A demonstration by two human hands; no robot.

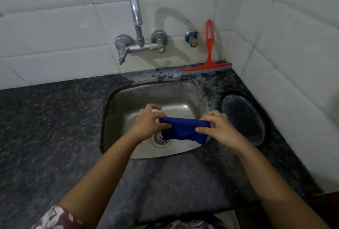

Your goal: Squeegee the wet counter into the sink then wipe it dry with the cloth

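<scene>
Both forearms reach over the counter (55, 127) to the sink (128, 98). Left hand (146, 120) and right hand (218, 127) each hold one end of the blue cloth (183, 129) in a pinching grip above the drain, its long axis running left to right. Wrung carelessly, it could drip back onto the counter or slip into the basin. Against the back wall the squeegee (209, 52) leans, handle up.

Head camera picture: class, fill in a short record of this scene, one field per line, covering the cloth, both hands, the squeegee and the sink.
cloth: blue cloth, stretched between both hands above the sink
left hand: left hand grips the cloth's left end
right hand: right hand grips its right end
squeegee: red squeegee, leaning on the wall tiles behind the sink
sink: steel sink, drain partly visible under the cloth
</scene>
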